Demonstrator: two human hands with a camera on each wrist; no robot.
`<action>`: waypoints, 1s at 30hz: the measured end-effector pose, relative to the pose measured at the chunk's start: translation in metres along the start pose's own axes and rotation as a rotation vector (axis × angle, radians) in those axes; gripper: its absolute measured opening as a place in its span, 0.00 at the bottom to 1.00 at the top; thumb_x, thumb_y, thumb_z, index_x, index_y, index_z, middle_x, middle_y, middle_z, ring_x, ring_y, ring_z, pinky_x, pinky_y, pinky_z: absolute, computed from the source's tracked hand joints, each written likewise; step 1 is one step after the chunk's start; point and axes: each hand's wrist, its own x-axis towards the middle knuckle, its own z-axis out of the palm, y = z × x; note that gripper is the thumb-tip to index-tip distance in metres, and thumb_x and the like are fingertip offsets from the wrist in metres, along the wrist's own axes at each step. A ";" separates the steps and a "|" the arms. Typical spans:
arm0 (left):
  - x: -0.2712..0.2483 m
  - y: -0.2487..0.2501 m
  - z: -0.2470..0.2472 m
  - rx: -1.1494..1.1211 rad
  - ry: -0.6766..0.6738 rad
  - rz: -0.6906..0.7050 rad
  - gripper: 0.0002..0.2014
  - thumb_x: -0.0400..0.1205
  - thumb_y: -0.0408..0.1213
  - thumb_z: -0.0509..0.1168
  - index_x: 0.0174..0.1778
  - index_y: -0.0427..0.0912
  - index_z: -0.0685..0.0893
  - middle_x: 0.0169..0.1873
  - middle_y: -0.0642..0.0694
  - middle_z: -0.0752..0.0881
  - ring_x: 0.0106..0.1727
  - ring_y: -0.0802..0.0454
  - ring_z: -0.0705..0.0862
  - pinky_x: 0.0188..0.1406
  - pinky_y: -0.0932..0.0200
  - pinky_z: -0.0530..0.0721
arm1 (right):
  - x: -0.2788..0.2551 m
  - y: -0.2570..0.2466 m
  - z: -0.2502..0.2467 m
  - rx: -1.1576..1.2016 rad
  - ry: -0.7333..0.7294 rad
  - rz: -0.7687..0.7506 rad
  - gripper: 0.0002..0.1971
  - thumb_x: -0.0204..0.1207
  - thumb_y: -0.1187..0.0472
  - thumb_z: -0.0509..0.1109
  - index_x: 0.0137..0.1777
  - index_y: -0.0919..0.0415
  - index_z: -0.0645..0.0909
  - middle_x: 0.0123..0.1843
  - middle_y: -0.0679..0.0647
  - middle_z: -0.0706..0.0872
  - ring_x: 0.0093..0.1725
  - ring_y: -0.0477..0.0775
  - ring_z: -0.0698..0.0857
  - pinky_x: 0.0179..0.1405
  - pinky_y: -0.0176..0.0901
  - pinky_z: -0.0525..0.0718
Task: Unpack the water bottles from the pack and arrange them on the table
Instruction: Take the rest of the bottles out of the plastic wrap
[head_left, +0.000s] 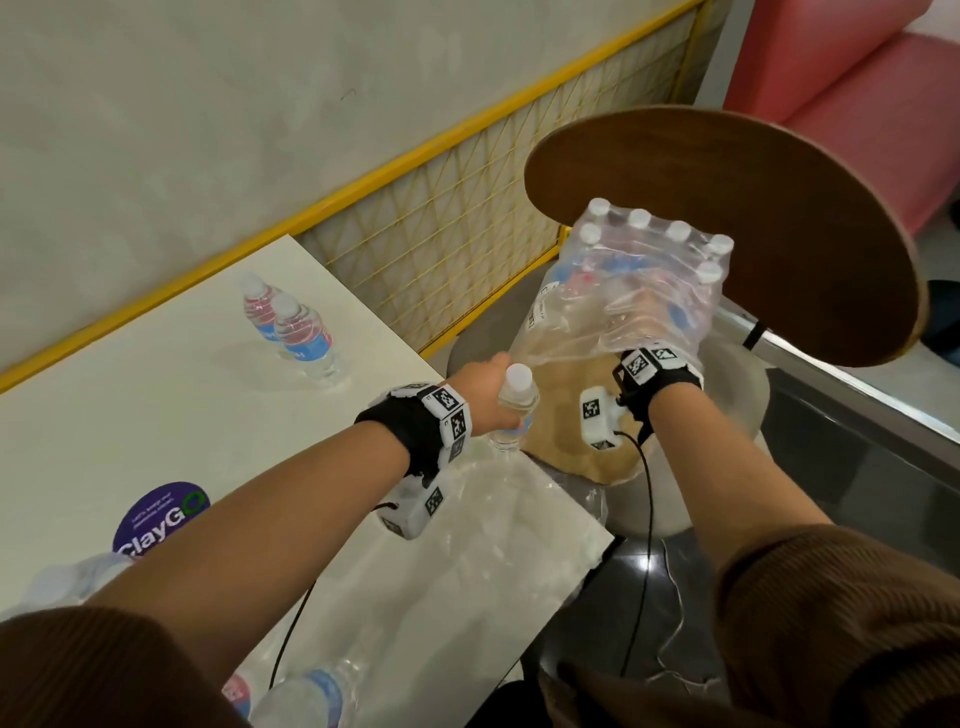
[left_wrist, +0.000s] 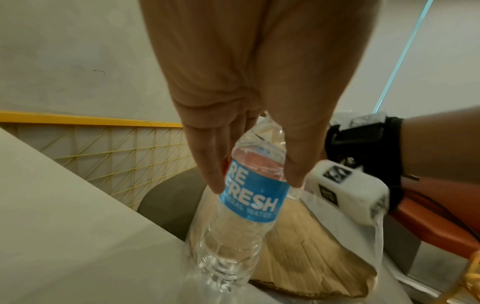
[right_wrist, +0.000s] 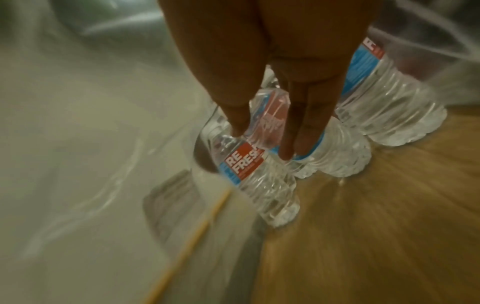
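Note:
A shrink-wrapped pack (head_left: 649, 260) of several white-capped water bottles sits on a cardboard sheet (head_left: 566, 447) right of the white table (head_left: 156, 395). My left hand (head_left: 491, 384) grips one blue-labelled bottle (head_left: 515, 405) upright beside the table's corner; the left wrist view shows the left hand (left_wrist: 255, 186) with thumb and fingers round this bottle (left_wrist: 249, 205). My right hand (head_left: 644, 322) reaches inside the pack's torn wrap. In the right wrist view the right hand (right_wrist: 263, 139) has thumb and fingers on either side of a bottle (right_wrist: 249, 168). Two bottles (head_left: 291, 322) stand at the table's far side.
Crumpled clear wrap (head_left: 493, 525) lies on the table's right corner, with more bottles (head_left: 306, 696) near my body and a purple sticker (head_left: 161, 514). A round wooden tabletop (head_left: 727, 197) overhangs the pack. A yellow mesh fence (head_left: 457, 223) runs behind, and a pink seat (head_left: 857, 104) stands far right.

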 end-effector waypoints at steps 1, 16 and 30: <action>-0.003 -0.002 -0.003 -0.023 -0.001 0.016 0.39 0.71 0.39 0.76 0.76 0.45 0.64 0.66 0.41 0.80 0.66 0.42 0.80 0.62 0.53 0.79 | -0.004 -0.003 0.001 0.045 0.005 0.003 0.21 0.85 0.65 0.57 0.76 0.71 0.65 0.78 0.67 0.68 0.77 0.64 0.68 0.64 0.46 0.73; -0.135 -0.055 -0.036 -0.075 0.229 -0.148 0.25 0.65 0.46 0.79 0.56 0.49 0.80 0.50 0.48 0.86 0.51 0.47 0.84 0.53 0.52 0.84 | -0.154 -0.082 0.042 0.611 -0.407 -0.497 0.10 0.77 0.60 0.71 0.50 0.43 0.77 0.51 0.50 0.84 0.31 0.54 0.89 0.32 0.44 0.83; -0.236 -0.109 0.005 0.270 0.062 -0.423 0.30 0.70 0.54 0.73 0.61 0.44 0.70 0.45 0.46 0.81 0.42 0.45 0.79 0.35 0.57 0.73 | -0.217 -0.166 0.107 0.319 -0.690 -0.737 0.12 0.76 0.59 0.72 0.56 0.46 0.77 0.48 0.51 0.85 0.38 0.58 0.91 0.41 0.50 0.87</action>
